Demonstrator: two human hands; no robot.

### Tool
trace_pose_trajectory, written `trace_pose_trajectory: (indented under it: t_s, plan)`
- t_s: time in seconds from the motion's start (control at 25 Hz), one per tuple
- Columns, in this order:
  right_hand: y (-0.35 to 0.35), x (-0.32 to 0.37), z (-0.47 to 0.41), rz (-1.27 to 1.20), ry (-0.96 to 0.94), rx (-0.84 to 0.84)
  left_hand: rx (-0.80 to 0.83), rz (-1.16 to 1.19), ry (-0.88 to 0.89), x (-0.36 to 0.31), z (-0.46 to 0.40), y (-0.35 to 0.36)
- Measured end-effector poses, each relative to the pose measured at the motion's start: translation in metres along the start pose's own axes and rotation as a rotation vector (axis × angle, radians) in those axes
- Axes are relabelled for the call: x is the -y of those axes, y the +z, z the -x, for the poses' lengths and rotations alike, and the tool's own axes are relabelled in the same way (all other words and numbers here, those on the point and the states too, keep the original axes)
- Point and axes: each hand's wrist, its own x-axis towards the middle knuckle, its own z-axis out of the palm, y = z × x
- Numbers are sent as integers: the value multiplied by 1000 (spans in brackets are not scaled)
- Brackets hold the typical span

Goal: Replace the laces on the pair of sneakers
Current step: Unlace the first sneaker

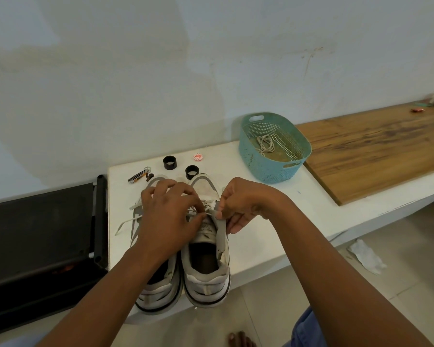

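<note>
Pair of sneakers [206,269] sits heels-toward-camera at the front edge of the white desk [248,176]. Both hands work the right shoe's upper eyelets — left hand [168,216] pinching the lace [125,221], right hand [241,204] clamped on the eyelet flap. Spare lace [266,144] waits in the teal basket [273,166]. Risk: a hard tug could drag the shoe off the edge — the heels already overhang.
</note>
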Motion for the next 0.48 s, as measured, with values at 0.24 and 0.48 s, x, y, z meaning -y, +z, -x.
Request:
trace_pose_trajectory:
  t_s: [0.24, 0.48]
  plan:
    - [-4, -4, 0, -27, -17, 10, -212, 74, -355, 4, -4, -17]
    - [-3, -2, 0, 1, -32, 6, 40, 17, 20, -7, 4, 1]
